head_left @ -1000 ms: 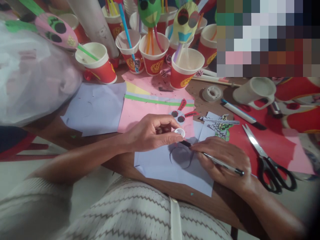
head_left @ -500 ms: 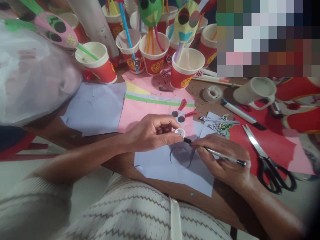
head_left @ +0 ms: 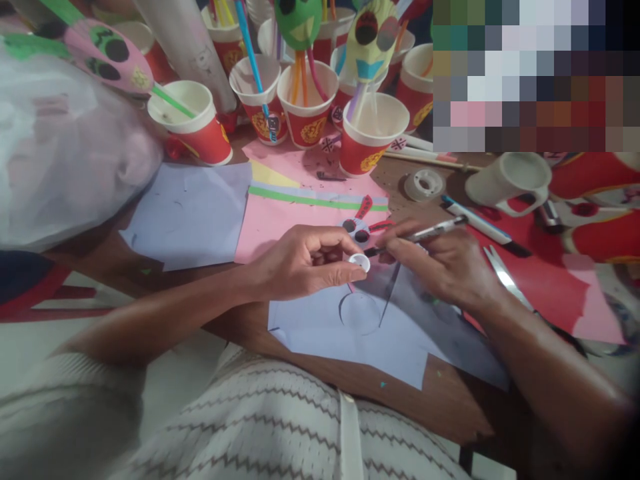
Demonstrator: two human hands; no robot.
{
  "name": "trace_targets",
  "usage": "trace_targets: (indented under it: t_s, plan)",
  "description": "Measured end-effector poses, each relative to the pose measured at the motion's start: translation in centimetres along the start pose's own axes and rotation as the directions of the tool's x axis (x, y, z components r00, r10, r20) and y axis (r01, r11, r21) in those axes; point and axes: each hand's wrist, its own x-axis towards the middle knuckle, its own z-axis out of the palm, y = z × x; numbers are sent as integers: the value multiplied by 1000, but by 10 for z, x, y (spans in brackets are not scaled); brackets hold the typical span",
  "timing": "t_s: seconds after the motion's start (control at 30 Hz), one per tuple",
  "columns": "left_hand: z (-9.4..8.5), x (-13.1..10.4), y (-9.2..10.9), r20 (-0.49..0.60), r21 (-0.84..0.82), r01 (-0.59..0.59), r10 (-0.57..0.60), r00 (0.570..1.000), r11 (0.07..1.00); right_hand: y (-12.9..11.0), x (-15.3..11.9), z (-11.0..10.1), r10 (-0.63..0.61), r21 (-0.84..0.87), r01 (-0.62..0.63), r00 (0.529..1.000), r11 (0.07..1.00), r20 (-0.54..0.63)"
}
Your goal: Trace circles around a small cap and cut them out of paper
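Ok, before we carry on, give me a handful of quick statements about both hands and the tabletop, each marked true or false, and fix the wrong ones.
1. The left hand holds a small white round piece. True.
2. The right hand holds the scissors. False: it holds a pen.
3. A circle is drawn on the pale blue paper nearest the person. True.
4. In the picture, the white mug stands left of the clear ring. False: the mug stands to its right.
5. A green stick runs from the pink face into a red-and-white cup. True.
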Motion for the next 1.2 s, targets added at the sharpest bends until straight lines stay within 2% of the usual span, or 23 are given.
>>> trace_targets:
  t_s: [0.07, 0.17, 0.43, 0.57, 0.8, 1.0, 1.2]
  plan:
    - [0, 0, 0, 2, 13, 0, 0, 1000, 1000, 1, 14, -4, -45, 2, 45, 994, 999, 96]
    - [0, 0, 1, -4, 31, 1, 0, 1000, 1000, 4, 32, -7, -61, 30, 56, 982, 998, 181]
    - [0, 0, 2, 3, 41, 23, -23, 1000, 999, 18, 53, -3, -89, 121, 59, 960, 991, 264]
    - [0, 1, 2, 3, 41, 28, -28, 1000, 999, 21, 52, -1, -84, 131, 54, 969, 990, 233]
    - [1, 1, 2, -10, 29, 12, -12, 1000, 999, 14, 41, 1, -91, 16, 89, 991, 996, 96]
    - [1, 0, 1, -4, 5, 13, -13, 1000, 1000, 14, 30, 2, -7, 114, -3, 996, 994, 91]
    - [2, -1, 2, -22, -24, 23, -23, 999, 999, 15, 27, 6, 8, 136, -15, 998, 991, 56]
